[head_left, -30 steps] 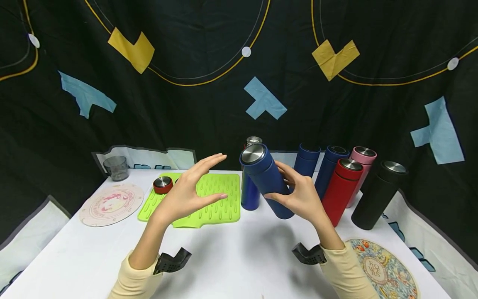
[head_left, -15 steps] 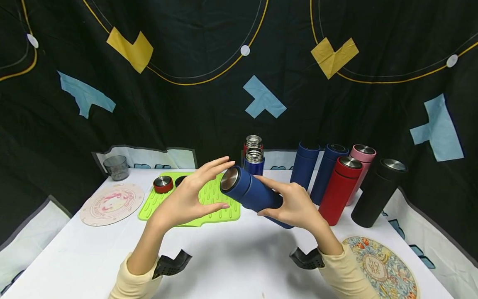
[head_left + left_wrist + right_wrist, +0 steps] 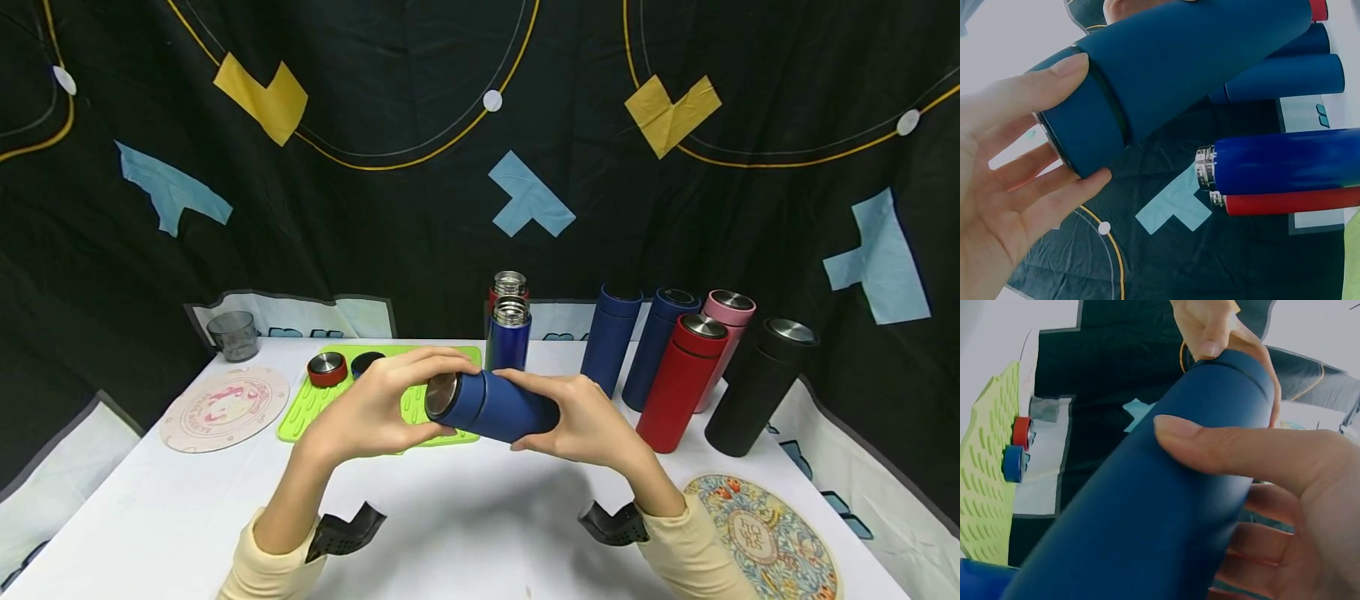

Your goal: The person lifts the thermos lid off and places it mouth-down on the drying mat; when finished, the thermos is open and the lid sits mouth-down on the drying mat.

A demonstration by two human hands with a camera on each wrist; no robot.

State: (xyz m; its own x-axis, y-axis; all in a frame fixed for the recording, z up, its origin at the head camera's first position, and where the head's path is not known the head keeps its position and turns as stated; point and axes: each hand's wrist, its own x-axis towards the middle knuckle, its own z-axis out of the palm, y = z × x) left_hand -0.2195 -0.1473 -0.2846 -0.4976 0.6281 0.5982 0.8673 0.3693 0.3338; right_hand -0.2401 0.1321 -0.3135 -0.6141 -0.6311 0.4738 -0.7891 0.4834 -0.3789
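A dark blue thermos flask is held in the air above the table, tipped nearly onto its side with its steel-topped lid toward the left. My right hand grips the flask's body, thumb along one side and fingers round the other. At the lid end, my left hand pinches the lid between thumb and fingers; the left wrist view shows the thumb by the dark seam. Behind the flask stand a lidless shiny blue flask and a lidless red one, the latter mostly hidden.
A green drying mat bears a red lid and a blue lid. On the left are a grey cup and a round pink mat. Several lidded flasks, including a red one, stand right, behind a patterned round mat.
The right hand has tipped the blue flask from near upright to almost level and brought it left. The left hand has taken hold of its lid.
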